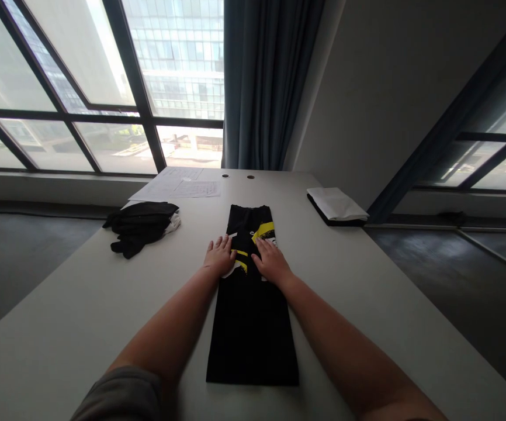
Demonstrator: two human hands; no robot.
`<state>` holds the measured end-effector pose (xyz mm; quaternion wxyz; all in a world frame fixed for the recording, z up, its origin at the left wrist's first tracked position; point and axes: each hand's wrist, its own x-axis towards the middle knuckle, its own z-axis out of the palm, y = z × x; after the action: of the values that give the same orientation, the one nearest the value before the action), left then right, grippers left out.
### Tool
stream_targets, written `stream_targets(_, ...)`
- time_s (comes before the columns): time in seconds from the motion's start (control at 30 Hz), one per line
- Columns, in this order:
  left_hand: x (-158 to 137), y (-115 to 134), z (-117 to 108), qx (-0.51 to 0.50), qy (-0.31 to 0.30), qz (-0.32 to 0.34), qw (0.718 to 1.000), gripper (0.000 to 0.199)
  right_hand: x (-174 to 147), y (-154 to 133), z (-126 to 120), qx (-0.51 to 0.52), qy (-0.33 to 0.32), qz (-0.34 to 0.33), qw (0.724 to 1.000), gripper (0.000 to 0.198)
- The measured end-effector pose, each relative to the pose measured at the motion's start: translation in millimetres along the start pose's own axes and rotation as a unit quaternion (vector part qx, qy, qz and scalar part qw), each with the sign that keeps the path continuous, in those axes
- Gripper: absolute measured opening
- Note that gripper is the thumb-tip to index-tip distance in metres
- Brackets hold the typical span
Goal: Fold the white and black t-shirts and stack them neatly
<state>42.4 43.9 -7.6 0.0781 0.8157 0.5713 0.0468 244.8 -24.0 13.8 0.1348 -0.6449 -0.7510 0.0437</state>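
Observation:
A black garment (253,327) with yellow and white printed patches lies in a long, narrow folded strip down the middle of the white table (345,327). Its exact kind I cannot tell from this fold. My left hand (220,256) rests flat on its left edge beside the yellow stripes, fingers spread. On the right part of the print lies my right hand (273,260), palm down, with its fingers stretched toward the far end. Neither hand grips the cloth. Parts of the print are hidden under both hands.
To the left is a crumpled heap of black clothing (143,225) with a bit of white. Behind it lie printed paper sheets (178,184). A folded white and black cloth (338,204) sits near the right edge. Windows and a blue curtain (264,88) stand beyond the table.

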Motion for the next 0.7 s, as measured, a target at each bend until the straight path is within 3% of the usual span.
stream_targets(0.17,2,-1,5,0.008,0.006,-0.009,1.000,0.068,47,-3,20,-0.040,-0.101,0.035,0.993,0.070)
stream_targets(0.4,2,-1,-1,0.001,0.030,-0.011,0.999,0.071,51,-5,27,-0.039,-0.098,0.051,0.993,0.070)
stream_targets(0.47,-7,0,-6,0.008,0.045,0.052,0.998,0.068,48,-4,22,-0.032,-0.078,0.032,0.996,0.068)
stream_targets(0.57,-39,3,-10,0.013,0.015,0.178,0.984,0.063,27,0,12,-0.015,-0.026,-0.023,0.999,0.064)
stream_targets(0.7,-111,3,-14,-0.011,-0.024,0.262,0.965,0.069,-45,2,0,0.037,-0.041,-0.108,0.993,0.060)
